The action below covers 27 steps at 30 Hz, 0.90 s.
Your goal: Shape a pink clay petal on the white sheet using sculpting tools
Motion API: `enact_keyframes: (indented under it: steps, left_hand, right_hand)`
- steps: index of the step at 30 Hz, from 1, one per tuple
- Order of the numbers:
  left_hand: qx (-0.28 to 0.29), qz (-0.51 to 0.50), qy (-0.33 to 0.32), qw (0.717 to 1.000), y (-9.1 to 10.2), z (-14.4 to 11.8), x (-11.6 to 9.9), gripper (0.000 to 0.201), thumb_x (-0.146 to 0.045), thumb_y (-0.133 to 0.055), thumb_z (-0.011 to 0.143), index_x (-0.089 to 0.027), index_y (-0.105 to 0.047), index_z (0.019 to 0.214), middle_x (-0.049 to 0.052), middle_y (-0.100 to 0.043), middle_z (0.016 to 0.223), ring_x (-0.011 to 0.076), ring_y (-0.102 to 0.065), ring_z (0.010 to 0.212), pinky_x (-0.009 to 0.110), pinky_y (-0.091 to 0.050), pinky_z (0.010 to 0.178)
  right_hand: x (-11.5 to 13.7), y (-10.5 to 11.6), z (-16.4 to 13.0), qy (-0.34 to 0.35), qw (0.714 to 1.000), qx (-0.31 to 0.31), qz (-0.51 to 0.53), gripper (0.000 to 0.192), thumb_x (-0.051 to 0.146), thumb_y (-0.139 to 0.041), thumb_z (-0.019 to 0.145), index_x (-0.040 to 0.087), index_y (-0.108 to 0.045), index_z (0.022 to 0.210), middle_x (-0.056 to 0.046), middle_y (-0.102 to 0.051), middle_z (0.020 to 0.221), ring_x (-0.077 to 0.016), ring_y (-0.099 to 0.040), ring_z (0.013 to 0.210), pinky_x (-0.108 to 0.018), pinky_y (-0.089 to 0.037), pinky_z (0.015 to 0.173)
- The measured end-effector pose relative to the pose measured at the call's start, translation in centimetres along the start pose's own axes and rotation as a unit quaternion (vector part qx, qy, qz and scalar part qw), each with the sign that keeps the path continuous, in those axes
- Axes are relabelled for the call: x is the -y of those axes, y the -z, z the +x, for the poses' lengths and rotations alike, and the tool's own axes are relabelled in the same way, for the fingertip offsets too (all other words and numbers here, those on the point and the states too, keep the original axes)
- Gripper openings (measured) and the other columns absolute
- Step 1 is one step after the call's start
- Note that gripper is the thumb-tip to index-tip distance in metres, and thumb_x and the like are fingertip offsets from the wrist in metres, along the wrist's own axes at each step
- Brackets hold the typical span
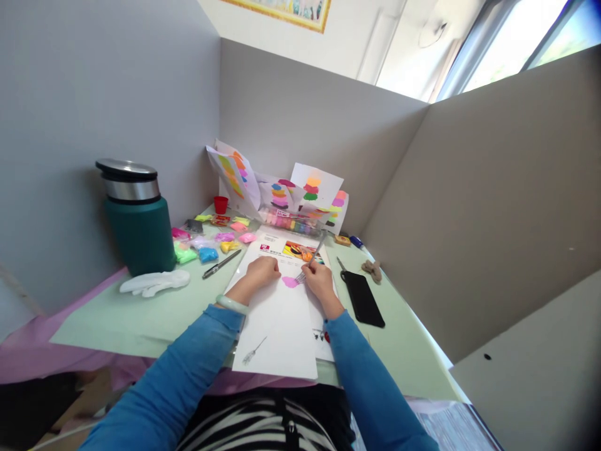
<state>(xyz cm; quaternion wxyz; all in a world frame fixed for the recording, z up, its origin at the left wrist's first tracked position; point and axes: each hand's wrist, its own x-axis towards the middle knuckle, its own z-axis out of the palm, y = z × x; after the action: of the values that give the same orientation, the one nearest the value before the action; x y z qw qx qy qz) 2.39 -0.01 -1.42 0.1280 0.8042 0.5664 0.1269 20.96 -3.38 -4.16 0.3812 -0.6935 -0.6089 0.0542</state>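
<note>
Evidently the right hand has its fingers closed round a thin metal tool, held slanted like a pen so its lower end meets the pink clay lying on the white sheet in the middle of the table. Just left of the clay, the left hand rests on the sheet with fingers curled shut and holding nothing, apparently to pin the paper flat. Spare clay lumps, a pen and a flask sit off to the left, seemingly kept out of the working area.
</note>
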Motion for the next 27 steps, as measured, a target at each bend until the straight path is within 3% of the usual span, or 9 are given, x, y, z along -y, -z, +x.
enact_keyframes:
  steps: [4,8,12,20,27]
  left_hand:
    - [-0.001,-0.002,-0.001,1.000,-0.1,0.1,0.1,0.019,-0.030,-0.057,0.073,-0.021,-0.069,0.084,0.007,-0.071,0.095,0.0208,-0.064,0.087,0.026,-0.046,0.069]
    - [0.005,-0.006,0.006,1.000,-0.1,0.1,0.0,0.019,-0.030,-0.057,0.073,-0.022,-0.070,0.084,0.006,-0.072,0.096,0.0199,-0.064,0.087,0.025,-0.046,0.071]
    - [0.002,-0.006,0.003,1.000,0.0,0.0,0.0,0.018,-0.029,-0.057,0.073,-0.022,-0.070,0.083,0.006,-0.072,0.095,0.0201,-0.064,0.088,0.025,-0.046,0.070]
    - [0.004,-0.005,0.002,1.000,0.0,0.1,0.1,0.019,-0.029,-0.057,0.072,-0.022,-0.069,0.083,0.006,-0.071,0.095,0.0205,-0.064,0.086,0.026,-0.046,0.068]
    - [0.000,-0.005,-0.004,1.000,0.0,0.0,0.0,0.018,-0.030,-0.056,0.072,-0.022,-0.069,0.082,0.006,-0.071,0.094,0.0205,-0.063,0.087,0.026,-0.045,0.067]
  right_hand:
    - [-0.1,0.4,0.0,-0.002,1.000,-0.018,0.009,0.024,0.033,-0.049,0.078,0.020,-0.067,0.071,-0.002,-0.065,0.065,-0.0164,-0.056,0.063,-0.024,-0.037,0.057]
    - [0.5,-0.2,-0.3,0.016,0.994,0.026,0.102,0.023,0.034,-0.052,0.075,0.018,-0.068,0.071,0.000,-0.064,0.063,-0.0155,-0.057,0.063,-0.023,-0.038,0.058]
    - [0.2,-0.7,-0.2,0.024,0.991,0.053,0.119,0.021,0.033,-0.054,0.072,0.018,-0.069,0.071,0.001,-0.065,0.063,-0.0150,-0.057,0.063,-0.023,-0.039,0.059]
    - [-0.9,0.4,0.4,-0.030,0.997,-0.006,0.069,0.024,0.035,-0.050,0.073,0.018,-0.067,0.069,-0.001,-0.064,0.062,-0.0168,-0.056,0.061,-0.025,-0.038,0.058]
    - [0.5,-0.7,-0.2,0.021,0.986,0.057,0.158,0.022,0.034,-0.054,0.071,0.017,-0.069,0.072,0.000,-0.065,0.065,-0.0152,-0.057,0.063,-0.023,-0.040,0.060]
